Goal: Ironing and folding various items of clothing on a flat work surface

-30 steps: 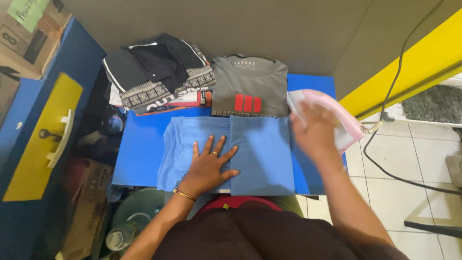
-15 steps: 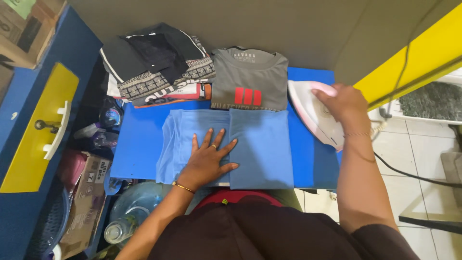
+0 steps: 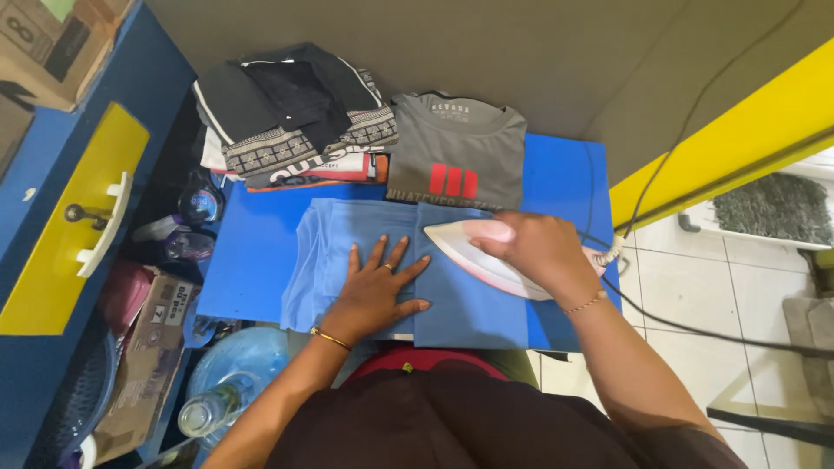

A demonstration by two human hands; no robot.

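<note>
1. The blue board fills the middle of the view, running from the left clutter across to the yellow wall edge on the right.
2. On it, right in front of the person, lies the blue cloth, folded flat, its left part in softer layers and its right part a smooth panel.
3. Behind the cloth, at the board's far edge, sits a grey shirt with red bars, folded; just left of it a pile of dark clothes.
4. The iron, white and pink, is down on the cloth's upper right part, nose pointing left, its cord trailing off to the right over the tiled floor.
5. Right hand is wrapped around the iron's handle from above, gripping it, forearm coming in from the lower right, a thin bracelet at the wrist.
6. Left hand lies flat and open on the cloth's middle, fingers spread and pointing away from the body, pressing the fabric and grasping nothing; the iron's nose is just beside the fingertips.
7. A gold bangle rings the left wrist.
</note>
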